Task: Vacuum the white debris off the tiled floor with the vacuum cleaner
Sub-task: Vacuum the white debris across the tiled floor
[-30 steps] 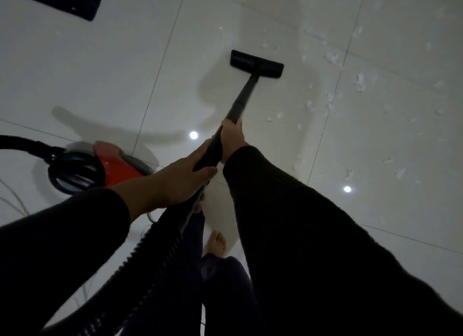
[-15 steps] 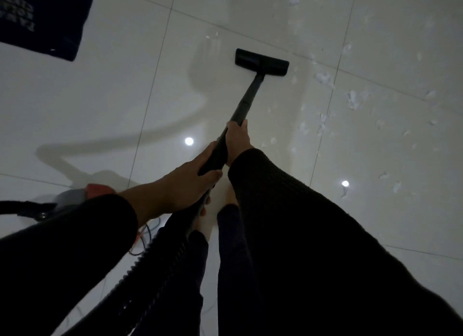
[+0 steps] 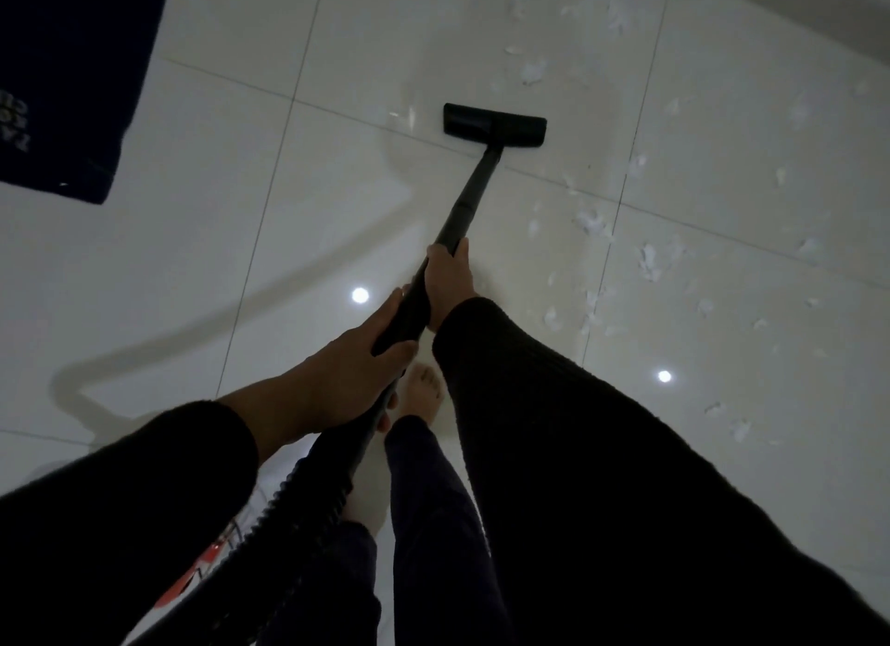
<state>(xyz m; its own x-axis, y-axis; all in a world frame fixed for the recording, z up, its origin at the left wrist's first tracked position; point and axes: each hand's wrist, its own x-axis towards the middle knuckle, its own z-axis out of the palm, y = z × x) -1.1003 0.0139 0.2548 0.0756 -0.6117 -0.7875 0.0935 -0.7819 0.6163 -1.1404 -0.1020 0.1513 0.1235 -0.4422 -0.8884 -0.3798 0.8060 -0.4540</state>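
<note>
Both hands grip the black vacuum wand (image 3: pixel 469 202). My right hand (image 3: pixel 448 284) holds it higher up the tube and my left hand (image 3: pixel 346 371) wraps it lower, just above the ribbed hose (image 3: pixel 294 515). The flat black floor nozzle (image 3: pixel 495 126) rests on the white tiled floor (image 3: pixel 289 241) ahead of me. White debris (image 3: pixel 650 260) lies scattered to the right of the nozzle and wand, with more flakes (image 3: pixel 532 72) beyond the nozzle. A sliver of the red vacuum body (image 3: pixel 192 578) shows under my left arm.
A dark blue mat (image 3: pixel 72 77) lies at the upper left. My bare foot (image 3: pixel 424 390) stands on the tile below the hands. Two ceiling lights reflect in the glossy floor. A wall base runs along the upper right corner.
The nozzle has been pushed forward across the tile toward the far debris. I have stepped forward, so the red vacuum body has slid almost out of sight under my left arm.
</note>
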